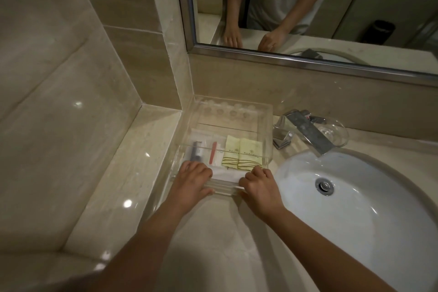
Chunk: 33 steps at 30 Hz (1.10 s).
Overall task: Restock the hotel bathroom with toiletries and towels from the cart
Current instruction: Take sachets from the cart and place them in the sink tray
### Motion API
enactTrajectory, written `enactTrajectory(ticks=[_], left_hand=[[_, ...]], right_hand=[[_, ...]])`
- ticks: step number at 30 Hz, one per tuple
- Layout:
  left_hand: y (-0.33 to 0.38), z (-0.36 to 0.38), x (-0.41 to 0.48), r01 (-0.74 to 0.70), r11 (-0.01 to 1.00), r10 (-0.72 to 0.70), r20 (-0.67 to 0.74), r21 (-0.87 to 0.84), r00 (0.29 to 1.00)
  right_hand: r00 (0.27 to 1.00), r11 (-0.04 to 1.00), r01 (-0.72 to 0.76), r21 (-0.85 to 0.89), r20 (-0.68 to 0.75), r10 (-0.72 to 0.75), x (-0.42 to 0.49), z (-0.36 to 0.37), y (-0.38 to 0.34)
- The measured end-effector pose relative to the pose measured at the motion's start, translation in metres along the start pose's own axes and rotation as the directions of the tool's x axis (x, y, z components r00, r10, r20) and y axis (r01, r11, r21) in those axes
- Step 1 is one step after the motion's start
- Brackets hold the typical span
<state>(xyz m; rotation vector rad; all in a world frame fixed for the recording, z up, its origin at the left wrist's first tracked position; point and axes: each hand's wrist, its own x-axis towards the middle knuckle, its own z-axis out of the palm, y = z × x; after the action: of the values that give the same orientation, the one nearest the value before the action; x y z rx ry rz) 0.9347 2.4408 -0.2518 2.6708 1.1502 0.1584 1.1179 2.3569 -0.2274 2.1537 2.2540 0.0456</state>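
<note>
Tray (271, 125): 1, clear, on the counter (213, 232) in the wall corner, just left of the sink (355, 208).
My left hand (193, 176): fingers curled over the tray's near rim at the left end, gripping it.
My right hand (259, 185): same grip at the right end of the near rim.
Yellow packets (250, 153): 2, flat, side by side in the tray's right part.
Clear bags (196, 149): 2, left of the packets. 1 holds a black item, 1 a red stick; can't tell what they are.
White packet (227, 174): 1, at the near wall between my hands.
Faucet (305, 130): 1, right of the tray.
Glass dish (334, 134): 1, behind the faucet.
</note>
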Motion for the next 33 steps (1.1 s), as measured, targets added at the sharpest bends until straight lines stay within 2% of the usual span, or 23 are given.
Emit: enactTrajectory(ticks=[3, 8, 12, 21, 29, 33], left_hand=[[0.006, 0.003, 0.007, 0.066, 0.993, -0.06, -0.067, 0.097, 0.996], [0.003, 0.005, 0.02, 0.096, 0.984, -0.08, -0.111, 0.147, 0.991], [-0.004, 0.001, 0.035, 0.138, 0.978, -0.115, -0.15, 0.156, 0.982], [-0.014, 0.0, 0.076, 0.219, 0.962, -0.197, -0.141, 0.161, 0.97], [-0.006, 0.002, 0.093, 0.202, 0.957, -0.185, -0.1, 0.209, 0.978], [-0.005, -0.005, 0.084, 0.154, 0.978, -0.144, -0.078, 0.139, 0.987]], right_hand=[[0.999, 0.999, -0.032, -0.01, -0.002, 0.032, 0.01, 0.003, 0.005], [0.997, 0.999, -0.044, -0.031, -0.061, 0.042, 0.018, 0.005, 0.012], [0.985, 0.99, -0.136, 0.035, -0.102, 0.139, 0.026, 0.008, 0.021], [0.964, 0.967, -0.243, 0.079, -0.093, 0.25, 0.059, 0.016, 0.036], [0.95, 0.946, -0.308, 0.103, -0.016, 0.311, 0.072, 0.019, 0.039], [0.961, 0.954, -0.273, 0.121, -0.012, 0.276, 0.067, 0.015, 0.042]])
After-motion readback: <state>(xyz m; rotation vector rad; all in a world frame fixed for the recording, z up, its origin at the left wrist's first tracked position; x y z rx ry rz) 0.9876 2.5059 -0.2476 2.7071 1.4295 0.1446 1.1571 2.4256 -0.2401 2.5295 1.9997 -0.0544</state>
